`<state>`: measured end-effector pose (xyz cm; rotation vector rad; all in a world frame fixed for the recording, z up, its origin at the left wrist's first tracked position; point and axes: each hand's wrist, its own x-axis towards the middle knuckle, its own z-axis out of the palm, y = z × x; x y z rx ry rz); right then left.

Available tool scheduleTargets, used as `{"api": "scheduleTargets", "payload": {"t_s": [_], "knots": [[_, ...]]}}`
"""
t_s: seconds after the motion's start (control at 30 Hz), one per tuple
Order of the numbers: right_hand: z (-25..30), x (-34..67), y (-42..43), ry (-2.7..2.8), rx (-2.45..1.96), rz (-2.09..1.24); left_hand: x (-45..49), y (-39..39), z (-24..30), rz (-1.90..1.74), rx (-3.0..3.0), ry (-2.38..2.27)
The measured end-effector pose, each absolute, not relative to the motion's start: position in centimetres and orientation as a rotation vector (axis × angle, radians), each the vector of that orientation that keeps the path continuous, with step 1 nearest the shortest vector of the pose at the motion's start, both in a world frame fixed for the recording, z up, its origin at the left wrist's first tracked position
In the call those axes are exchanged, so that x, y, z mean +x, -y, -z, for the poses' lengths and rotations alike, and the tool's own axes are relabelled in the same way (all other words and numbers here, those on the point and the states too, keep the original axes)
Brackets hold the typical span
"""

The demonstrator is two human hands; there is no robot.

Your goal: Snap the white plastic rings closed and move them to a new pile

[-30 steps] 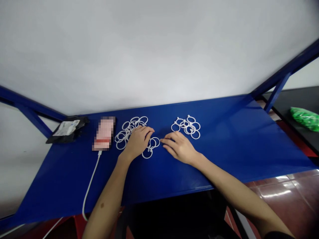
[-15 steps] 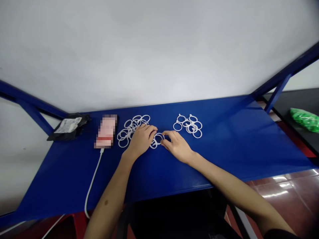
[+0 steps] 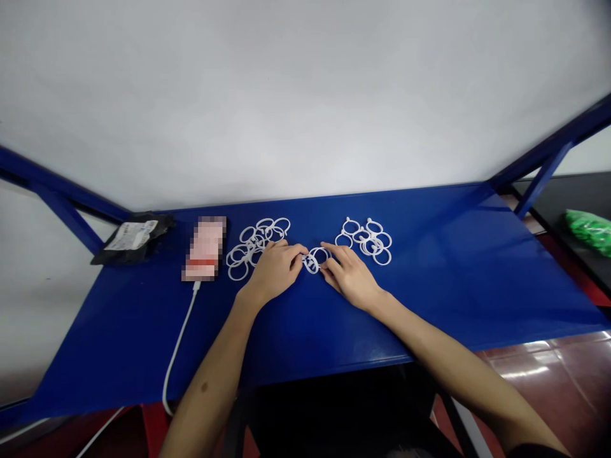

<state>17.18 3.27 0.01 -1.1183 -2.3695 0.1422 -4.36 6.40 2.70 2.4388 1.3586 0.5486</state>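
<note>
White plastic rings [image 3: 312,264] with small knobs, like curtain rings, lie between my two hands at the middle of the blue table [image 3: 305,337]. My left hand [image 3: 274,270] pinches the left edge of these rings between thumb and fingertips. On the other side my right hand [image 3: 352,275] has its thumb and fingers closed at the right edge of a ring. A pile of white rings [image 3: 237,270] sits just left of my left hand and is partly covered by it. Another cluster of white rings [image 3: 373,245] rests beyond my right hand.
At the left lies a phone [image 3: 205,248], its screen blurred, with a white cable [image 3: 179,346] running off the front edge. A black plastic package [image 3: 131,238] is at the far left. Blue frame bars [image 3: 544,178] rise at both sides. A green bag [image 3: 589,230] lies on a dark surface at right.
Both hands and the rings between them have shifted a little to the right. My left fingers now pinch the rings' left edge. The ring piles stay in place on the table.
</note>
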Motion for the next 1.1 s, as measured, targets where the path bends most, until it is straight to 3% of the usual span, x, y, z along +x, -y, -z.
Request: {"api": "scheduleTargets", "payload": {"t_s": [0.6, 0.83, 1.1], "knots": [[-0.4, 17.6, -3.3, 2.285, -1.176, -0.178, -4.7, -6.2, -2.4, -0.471, 2.553, -1.317], [-0.4, 17.5, -3.1, 2.185, -1.169, -0.243, -3.8, -5.8, -3.1, -0.615, 2.470, -1.259], [-1.2, 17.7, -2.6, 1.998, -1.079, -0.688, -3.7, -6.0, -2.9, -0.876, 2.116, -1.068]]}}
